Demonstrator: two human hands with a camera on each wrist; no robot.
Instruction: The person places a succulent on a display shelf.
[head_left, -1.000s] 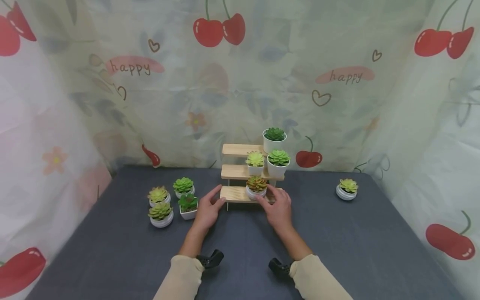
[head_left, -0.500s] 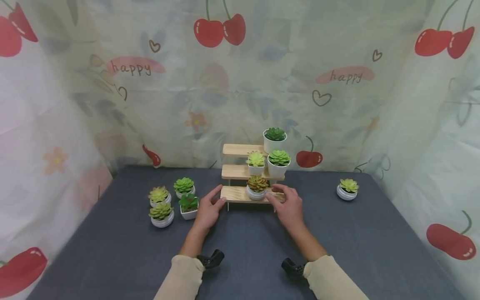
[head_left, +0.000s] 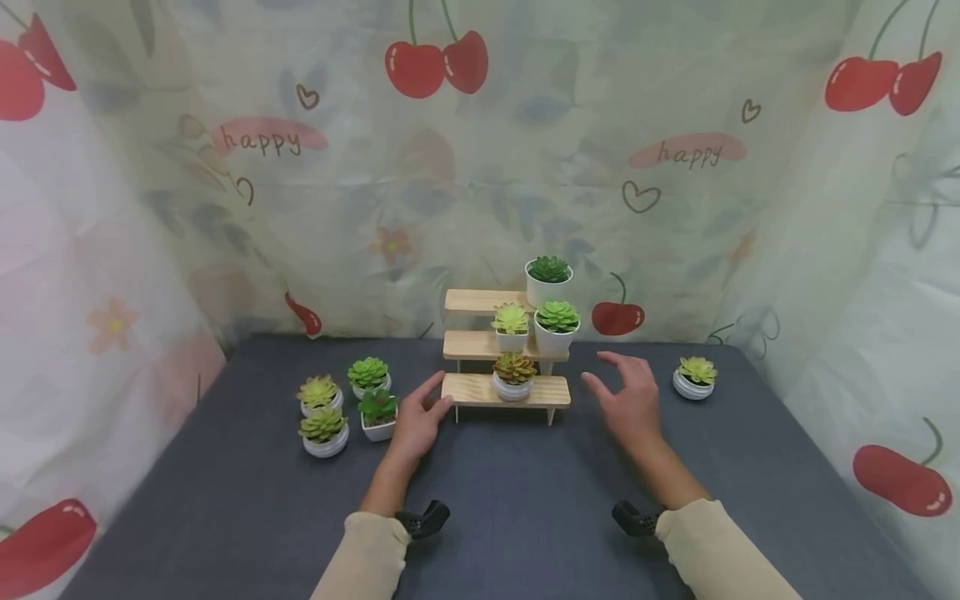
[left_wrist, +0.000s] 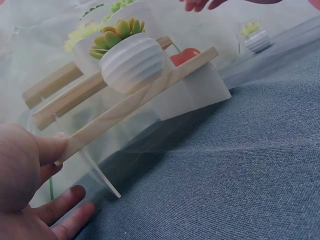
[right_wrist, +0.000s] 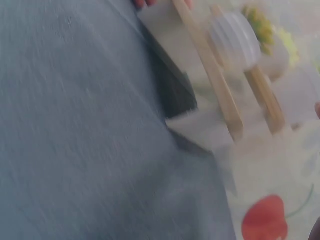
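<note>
A three-tier wooden plant stand [head_left: 465,389] bears several potted succulents. On its bottom board sits a brownish succulent in a ribbed white pot [head_left: 513,387]. The middle tier holds a pale succulent [head_left: 512,327] and a bright green succulent [head_left: 557,325]; a dark green succulent [head_left: 549,281] stands on top. My left hand [head_left: 416,422] pinches the left end of the bottom board, thumb and finger at its edge in the left wrist view [left_wrist: 30,175]. My right hand [head_left: 630,406] is apart from the stand, in the air to its right, fingers spread and holding nothing.
Left of my left hand cluster several succulents: a dark green one in a square pot [head_left: 377,414], a green one [head_left: 368,377] and two yellowish ones [head_left: 324,432]. Another pale succulent [head_left: 694,379] stands at the right. A cherry-print curtain [head_left: 480,208] surrounds the dark cloth-covered table [head_left: 495,517].
My right hand has let go of the ribbed white pot and moved right, away from the stand. The pot stays on the bottom board. The left hand has kept its place.
</note>
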